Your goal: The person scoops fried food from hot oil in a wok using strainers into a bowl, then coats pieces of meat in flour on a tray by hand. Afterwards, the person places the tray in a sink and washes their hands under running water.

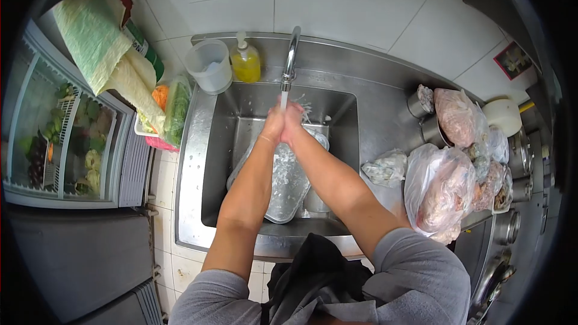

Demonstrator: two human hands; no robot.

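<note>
Water runs from the curved metal faucet (291,63) onto my two hands, which are pressed together over the sink (208,144). My left hand (275,121) and my right hand (292,119) touch each other, wet, with fingers closed and partly hidden by the stream and by one another. No object shows between them. Below my forearms a wet metal tray (286,186) lies in the basin. Behind the sink's back left edge stand a yellow soap bottle (246,66) and a clear plastic tub (209,69).
Bags of raw meat (442,189) crowd the counter at the right, beside metal containers (419,103). A small plastic bag (386,168) lies by the sink's right edge. Vegetables (176,108) and a glass-door fridge (66,132) are at the left.
</note>
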